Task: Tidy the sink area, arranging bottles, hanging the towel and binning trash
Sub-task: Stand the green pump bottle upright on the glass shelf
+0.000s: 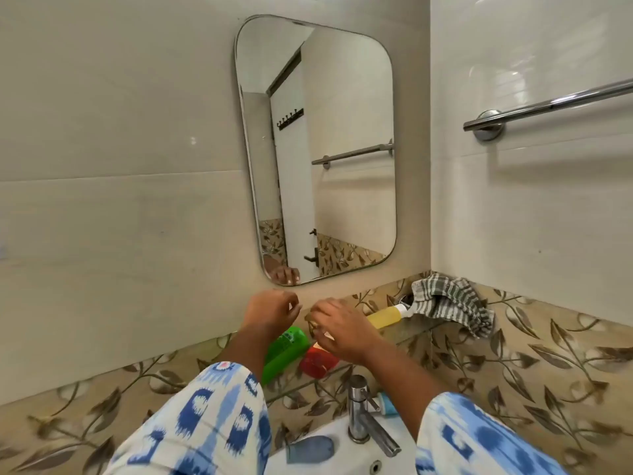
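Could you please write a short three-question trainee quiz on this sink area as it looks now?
1. True or false: the striped towel hangs on the towel rail.
2. How does the green bottle stand? A upright, B on its side, C in the basin.
3. Which colour is the bottle nearest the towel?

Key: 1 false, it is bunched in the shelf corner; 2 B; 3 yellow.

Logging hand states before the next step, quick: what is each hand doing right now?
Left hand: fingers curled, apparently empty.
Right hand: fingers curled over the shelf; whether it holds anything cannot be told.
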Demonstrator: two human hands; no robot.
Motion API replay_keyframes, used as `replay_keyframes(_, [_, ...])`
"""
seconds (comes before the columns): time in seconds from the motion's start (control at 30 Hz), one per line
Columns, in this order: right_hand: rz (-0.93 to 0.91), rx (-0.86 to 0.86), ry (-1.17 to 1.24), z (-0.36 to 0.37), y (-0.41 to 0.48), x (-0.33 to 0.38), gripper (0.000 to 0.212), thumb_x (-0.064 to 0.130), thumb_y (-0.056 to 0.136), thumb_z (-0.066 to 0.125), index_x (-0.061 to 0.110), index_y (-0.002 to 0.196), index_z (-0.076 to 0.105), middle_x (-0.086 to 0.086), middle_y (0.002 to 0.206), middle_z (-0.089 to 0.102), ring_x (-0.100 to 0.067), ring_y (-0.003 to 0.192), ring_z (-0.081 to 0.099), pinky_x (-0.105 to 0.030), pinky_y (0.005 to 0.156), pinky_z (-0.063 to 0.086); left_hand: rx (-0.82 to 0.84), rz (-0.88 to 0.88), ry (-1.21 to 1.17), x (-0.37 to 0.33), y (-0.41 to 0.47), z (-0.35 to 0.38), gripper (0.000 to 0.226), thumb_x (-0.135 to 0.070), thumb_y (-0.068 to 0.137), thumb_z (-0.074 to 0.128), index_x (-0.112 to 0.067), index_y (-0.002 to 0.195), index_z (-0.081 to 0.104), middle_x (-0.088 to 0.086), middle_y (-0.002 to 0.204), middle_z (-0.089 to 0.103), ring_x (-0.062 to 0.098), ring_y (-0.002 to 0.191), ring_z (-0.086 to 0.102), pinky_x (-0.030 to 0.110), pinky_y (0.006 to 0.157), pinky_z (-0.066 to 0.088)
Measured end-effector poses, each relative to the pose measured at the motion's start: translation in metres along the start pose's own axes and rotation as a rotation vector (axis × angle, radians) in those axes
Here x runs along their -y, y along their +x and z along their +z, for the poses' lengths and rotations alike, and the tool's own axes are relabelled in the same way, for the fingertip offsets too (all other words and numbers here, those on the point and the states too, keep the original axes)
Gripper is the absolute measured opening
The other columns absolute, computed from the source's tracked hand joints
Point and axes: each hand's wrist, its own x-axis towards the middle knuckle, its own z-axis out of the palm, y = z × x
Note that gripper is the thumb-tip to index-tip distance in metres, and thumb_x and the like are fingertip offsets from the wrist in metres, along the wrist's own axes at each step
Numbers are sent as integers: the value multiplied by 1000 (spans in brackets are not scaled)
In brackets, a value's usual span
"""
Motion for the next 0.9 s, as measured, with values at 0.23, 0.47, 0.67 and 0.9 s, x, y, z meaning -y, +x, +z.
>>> replay_keyframes(0.23, [-43, 96, 45, 25, 2, 26, 34, 23, 88, 44, 8, 118, 54, -16, 122, 57, -30, 113, 51, -43, 96, 42, 269, -93, 1, 26, -20, 5, 24, -42, 85, 56, -26, 97, 70, 2, 103, 71, 20, 97, 62, 28, 74, 45])
replay_keyframes(0.47, [-39, 143, 85, 32, 6, 41, 35, 21, 89, 45, 11, 121, 51, -13, 125, 54, -30, 116, 49, -43, 99, 40, 354, -208, -171, 27, -37, 9, 28, -40, 83, 56, -31, 107, 65, 2, 109, 70, 22, 96, 65, 31, 83, 53])
replay_keyframes(0.67, [-8, 189, 92, 39, 1, 41, 39, 20, 89, 45, 9, 126, 48, -15, 133, 51, -33, 118, 50, -43, 98, 41, 553, -252, -456, 50, -46, -3, 60, -26, 71, 78, -23, 127, 56, 8, 120, 61, 18, 95, 57, 25, 78, 50])
replay_keyframes(0.9, [23, 144, 98, 42, 5, 44, 37, 20, 88, 48, 10, 124, 51, -13, 125, 55, -32, 112, 53, -43, 94, 44, 661, -175, -298, 50, -40, -8, 74, -22, 67, 81, -19, 130, 44, 11, 125, 54, 20, 100, 51, 32, 86, 49])
